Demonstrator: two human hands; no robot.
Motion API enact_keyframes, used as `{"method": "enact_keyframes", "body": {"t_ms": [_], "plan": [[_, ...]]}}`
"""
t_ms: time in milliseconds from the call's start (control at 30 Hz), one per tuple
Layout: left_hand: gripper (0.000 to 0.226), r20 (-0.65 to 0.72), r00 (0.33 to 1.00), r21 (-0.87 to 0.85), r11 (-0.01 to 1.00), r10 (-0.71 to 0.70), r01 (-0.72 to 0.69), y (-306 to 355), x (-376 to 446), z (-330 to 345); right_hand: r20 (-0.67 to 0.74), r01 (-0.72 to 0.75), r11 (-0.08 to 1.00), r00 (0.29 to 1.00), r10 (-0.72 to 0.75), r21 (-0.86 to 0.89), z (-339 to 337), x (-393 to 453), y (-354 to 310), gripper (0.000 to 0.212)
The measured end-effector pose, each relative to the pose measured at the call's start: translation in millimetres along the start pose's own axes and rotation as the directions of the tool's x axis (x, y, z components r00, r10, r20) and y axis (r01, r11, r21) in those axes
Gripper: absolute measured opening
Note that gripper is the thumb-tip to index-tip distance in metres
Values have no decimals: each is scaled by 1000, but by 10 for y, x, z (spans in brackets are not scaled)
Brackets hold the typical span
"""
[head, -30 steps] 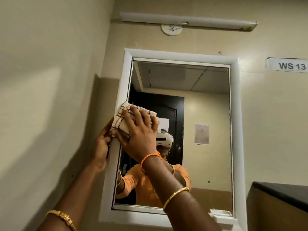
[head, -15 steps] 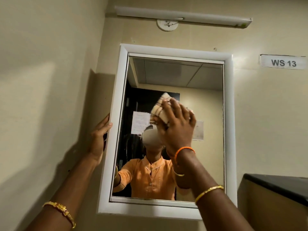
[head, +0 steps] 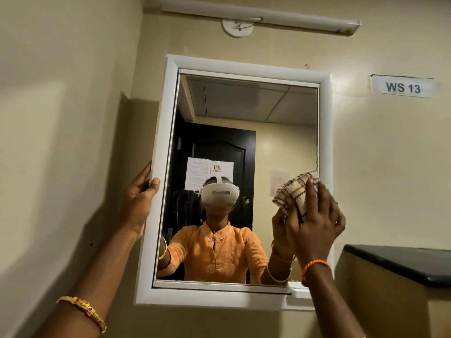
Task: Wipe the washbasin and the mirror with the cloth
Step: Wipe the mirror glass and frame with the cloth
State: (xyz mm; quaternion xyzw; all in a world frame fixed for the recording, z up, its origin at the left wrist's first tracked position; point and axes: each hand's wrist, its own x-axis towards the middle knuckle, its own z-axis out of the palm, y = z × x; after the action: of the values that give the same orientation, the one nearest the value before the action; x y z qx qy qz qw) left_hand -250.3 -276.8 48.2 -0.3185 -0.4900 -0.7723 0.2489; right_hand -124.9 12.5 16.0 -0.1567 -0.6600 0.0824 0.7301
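Two hands up at the white-framed mirror (head: 244, 103), centre of frame. Right hand (head: 314, 220), at the right-centre, has fingers spread and pressed over a bunched checked cloth (head: 291, 193), flat vs the glass by the mirror's right edge, approx. mid-height. Left hand (head: 138, 203), left-centre, grips the frame's left side, thumb on the front face, fingers wrapped round the outer edge. Gold bangle (head: 84, 311) on the left wrist at bottom left; orange thread band (head: 316, 265) on the right wrist. "WS 13" label (head: 402, 87) upper right on the wall. Washbasin not in view.

Checked cloth (head: 294, 193) carried by right hand (head: 314, 215) from mirror's (head: 244, 113) left edge across to right edge.
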Motion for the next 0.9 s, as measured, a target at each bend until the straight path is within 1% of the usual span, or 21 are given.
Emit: {"method": "enact_keyframes", "body": {"t_ms": [100, 300, 367, 533, 600, 733, 900], "plan": [[46, 0, 1000, 30, 999, 26, -26, -3, 6, 0, -2, -13, 1000, 1000, 13, 0, -1, -112, 13, 65], [46, -9, 999, 40, 999, 35, -35, -19, 4, 15, 19, -3, 1000, 1000, 3, -11, 22, 503, -155, 62], [45, -23, 999, 48, 998, 40, -39, -25, -4, 23, 30, -5, 1000, 1000, 5, -9, 23, 378, -119, 64], [46, -16, 998, 69, 996, 65, -64, -47, 3, 15, 49, -39, 999, 998, 40, -34, -76, -482, 76, 65], [46, -9, 998, 70, 995, 69, -68, -68, 17, 2, 57, -48, 998, 997, 50, -37, -100, -558, 87, 66], [45, 9, 996, 69, 994, 89, -90, -102, 29, 2, 33, -49, 999, 998, 49, -15, -64, -169, -36, 66], [44, 26, 999, -50, 999, 22, -21, -161, 62, -28, 21, -59, 998, 998, 58, 14, 101, 481, -381, 62]]}}
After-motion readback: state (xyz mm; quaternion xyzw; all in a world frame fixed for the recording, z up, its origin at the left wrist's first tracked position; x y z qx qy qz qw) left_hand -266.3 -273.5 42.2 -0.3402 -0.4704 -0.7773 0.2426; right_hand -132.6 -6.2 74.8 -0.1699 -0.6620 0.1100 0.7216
